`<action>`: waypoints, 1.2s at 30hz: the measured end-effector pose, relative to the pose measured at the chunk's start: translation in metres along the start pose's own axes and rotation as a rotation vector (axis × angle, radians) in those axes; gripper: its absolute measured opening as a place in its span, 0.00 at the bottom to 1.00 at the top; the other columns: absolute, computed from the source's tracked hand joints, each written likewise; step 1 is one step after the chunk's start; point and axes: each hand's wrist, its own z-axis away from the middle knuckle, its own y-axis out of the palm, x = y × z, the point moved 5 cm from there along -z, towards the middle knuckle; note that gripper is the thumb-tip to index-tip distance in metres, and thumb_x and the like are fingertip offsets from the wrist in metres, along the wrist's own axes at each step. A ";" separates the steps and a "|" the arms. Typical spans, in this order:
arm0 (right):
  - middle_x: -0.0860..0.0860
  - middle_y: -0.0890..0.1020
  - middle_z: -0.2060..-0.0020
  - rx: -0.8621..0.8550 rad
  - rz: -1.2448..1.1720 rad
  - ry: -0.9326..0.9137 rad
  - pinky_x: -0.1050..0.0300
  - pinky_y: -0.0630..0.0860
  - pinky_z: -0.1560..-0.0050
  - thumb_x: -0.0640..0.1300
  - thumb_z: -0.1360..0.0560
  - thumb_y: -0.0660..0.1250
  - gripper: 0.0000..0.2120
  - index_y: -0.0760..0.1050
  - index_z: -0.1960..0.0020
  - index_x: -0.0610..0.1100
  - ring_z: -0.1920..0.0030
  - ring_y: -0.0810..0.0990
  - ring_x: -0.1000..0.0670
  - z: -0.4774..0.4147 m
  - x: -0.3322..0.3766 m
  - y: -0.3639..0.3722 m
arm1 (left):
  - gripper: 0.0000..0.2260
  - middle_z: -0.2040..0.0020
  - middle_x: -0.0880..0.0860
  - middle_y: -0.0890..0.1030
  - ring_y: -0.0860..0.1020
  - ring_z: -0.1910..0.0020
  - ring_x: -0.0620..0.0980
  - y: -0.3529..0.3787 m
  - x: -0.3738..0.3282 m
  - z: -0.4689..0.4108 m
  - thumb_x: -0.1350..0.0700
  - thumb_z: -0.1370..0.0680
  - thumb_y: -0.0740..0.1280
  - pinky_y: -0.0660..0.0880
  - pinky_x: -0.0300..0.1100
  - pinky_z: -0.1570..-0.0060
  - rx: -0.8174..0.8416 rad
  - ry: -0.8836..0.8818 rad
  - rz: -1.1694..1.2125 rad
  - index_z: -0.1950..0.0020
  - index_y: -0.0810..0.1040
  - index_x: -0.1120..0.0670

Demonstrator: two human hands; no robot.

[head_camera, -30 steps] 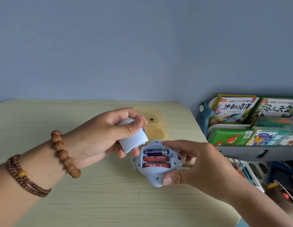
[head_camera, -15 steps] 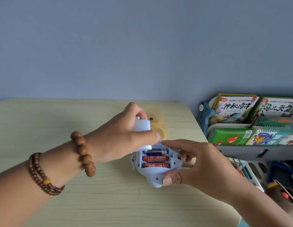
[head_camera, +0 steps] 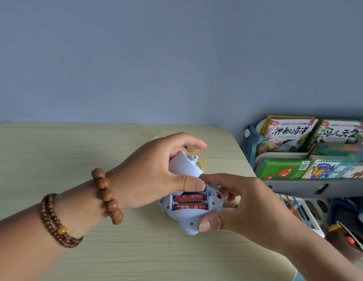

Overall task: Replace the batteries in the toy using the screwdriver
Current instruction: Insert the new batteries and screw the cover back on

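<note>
The pale battery cover [head_camera: 184, 165] is being pinched between the curled thumb and fingers of the left hand [head_camera: 154, 175], tilted over the far edge of the open compartment, seemingly for refitting. The toy [head_camera: 186, 222] is being gripped upside down by the curled right hand [head_camera: 243, 207] over the table [head_camera: 95, 250], for steadiness. Two red batteries [head_camera: 189, 198] are being shown; a third, dark one is being partly hidden. No screwdriver is being seen.
</note>
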 end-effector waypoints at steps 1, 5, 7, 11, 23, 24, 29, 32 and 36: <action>0.67 0.85 0.57 -0.005 0.004 -0.001 0.70 0.76 0.56 0.55 0.42 0.83 0.29 0.80 0.43 0.67 0.60 0.80 0.61 0.000 0.001 0.000 | 0.25 0.47 0.45 0.82 0.83 0.52 0.45 0.001 0.003 0.000 0.44 0.31 0.79 0.82 0.45 0.49 0.008 -0.017 -0.003 0.38 0.73 0.34; 0.62 0.85 0.58 -0.001 0.002 0.001 0.62 0.76 0.55 0.54 0.41 0.83 0.24 0.81 0.46 0.62 0.61 0.79 0.59 -0.001 0.003 0.002 | 0.31 0.46 0.45 0.77 0.81 0.51 0.43 0.007 0.007 -0.001 0.43 0.37 0.79 0.81 0.42 0.52 0.017 -0.050 -0.008 0.41 0.66 0.39; 0.60 0.84 0.58 0.000 0.006 -0.003 0.59 0.77 0.54 0.55 0.40 0.83 0.24 0.82 0.46 0.61 0.60 0.78 0.58 -0.002 0.003 0.002 | 0.31 0.49 0.48 0.78 0.81 0.57 0.43 0.009 0.007 -0.001 0.49 0.37 0.82 0.79 0.39 0.59 0.016 -0.075 -0.020 0.44 0.65 0.43; 0.61 0.85 0.56 -0.003 -0.014 -0.002 0.58 0.78 0.51 0.54 0.41 0.83 0.25 0.81 0.46 0.64 0.58 0.81 0.57 -0.002 0.005 0.002 | 0.23 0.59 0.46 0.79 0.78 0.65 0.43 0.006 0.006 0.003 0.45 0.37 0.79 0.78 0.45 0.64 -0.031 -0.057 -0.048 0.51 0.68 0.43; 0.58 0.85 0.62 -0.024 -0.007 0.025 0.63 0.75 0.59 0.55 0.41 0.83 0.20 0.82 0.51 0.58 0.63 0.79 0.60 -0.001 0.003 0.000 | 0.23 0.47 0.36 0.85 0.82 0.46 0.37 0.002 -0.008 0.017 0.47 0.35 0.82 0.77 0.35 0.44 -0.133 0.133 -0.073 0.43 0.82 0.44; 0.58 0.85 0.62 -0.027 -0.002 0.025 0.64 0.74 0.61 0.56 0.41 0.83 0.20 0.82 0.52 0.57 0.63 0.79 0.58 -0.001 0.002 0.000 | 0.23 0.47 0.38 0.85 0.83 0.47 0.37 0.002 -0.010 0.017 0.48 0.35 0.83 0.78 0.34 0.45 -0.145 0.151 -0.065 0.43 0.82 0.46; 0.60 0.84 0.65 -0.039 -0.016 0.021 0.67 0.71 0.64 0.55 0.41 0.83 0.16 0.81 0.58 0.59 0.65 0.78 0.61 -0.001 0.001 -0.001 | 0.24 0.47 0.40 0.85 0.83 0.46 0.37 0.002 -0.014 0.021 0.51 0.36 0.84 0.78 0.32 0.45 -0.162 0.187 -0.053 0.43 0.83 0.49; 0.59 0.84 0.64 -0.035 -0.028 0.028 0.65 0.73 0.62 0.54 0.41 0.84 0.17 0.81 0.56 0.62 0.65 0.78 0.62 -0.001 0.001 -0.001 | 0.25 0.48 0.41 0.85 0.83 0.46 0.37 0.004 -0.010 0.025 0.50 0.37 0.84 0.79 0.31 0.46 -0.160 0.201 -0.081 0.43 0.83 0.50; 0.57 0.86 0.60 -0.033 -0.028 0.027 0.54 0.78 0.56 0.54 0.42 0.84 0.24 0.81 0.48 0.63 0.64 0.80 0.54 0.000 0.002 0.001 | 0.26 0.47 0.39 0.85 0.82 0.47 0.33 0.006 -0.006 0.031 0.42 0.38 0.82 0.77 0.30 0.45 -0.147 0.201 -0.146 0.43 0.82 0.46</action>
